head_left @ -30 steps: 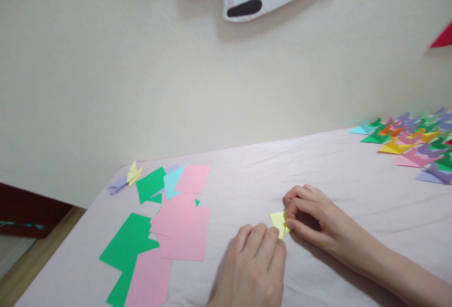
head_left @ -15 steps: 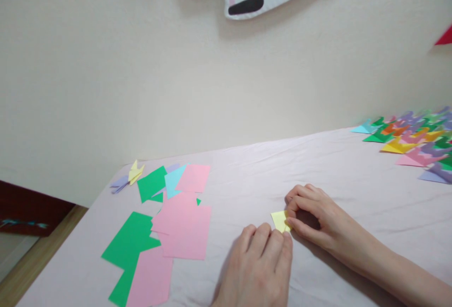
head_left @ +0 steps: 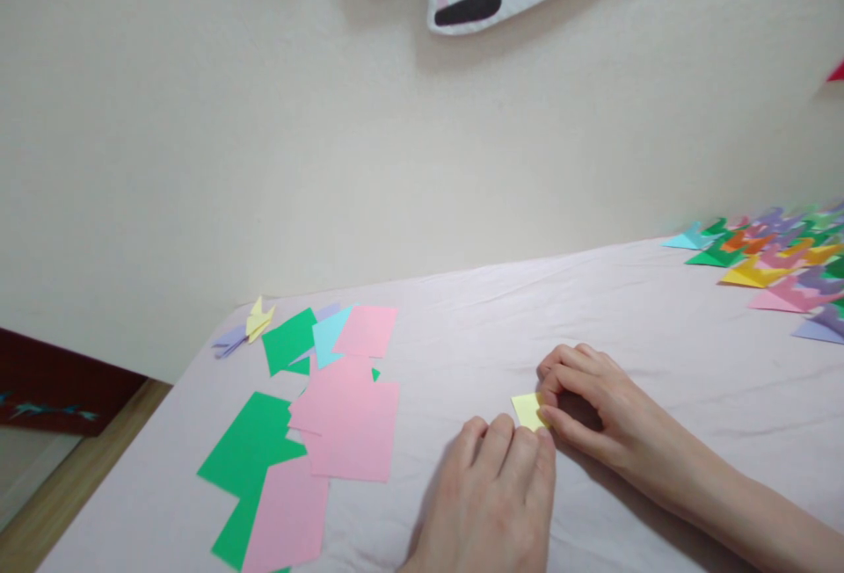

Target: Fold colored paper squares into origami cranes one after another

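A small piece of yellow origami paper (head_left: pixel 527 410) lies on the cloth-covered surface, partly hidden by my fingers. My right hand (head_left: pixel 586 397) pinches its right side between thumb and curled fingers. Along the paper's near edge, my left hand (head_left: pixel 494 485) presses down with its fingers bent and held together. The two hands almost meet at the paper's lower right corner. What fold the paper has there is covered by the fingertips.
Pink sheets (head_left: pixel 360 432) and green sheets (head_left: pixel 243 441) lie overlapped on the left, with a light blue sheet (head_left: pixel 328 336) behind. Folded yellow (head_left: pixel 259 320) and purple (head_left: pixel 230 341) pieces sit at the far left corner. Rows of colourful folded paper figures (head_left: pixel 758 270) stand at right, near the wall.
The whole view has shifted slightly, so things appear a little further right. Both hands keep nearly the same hold on the yellow paper.
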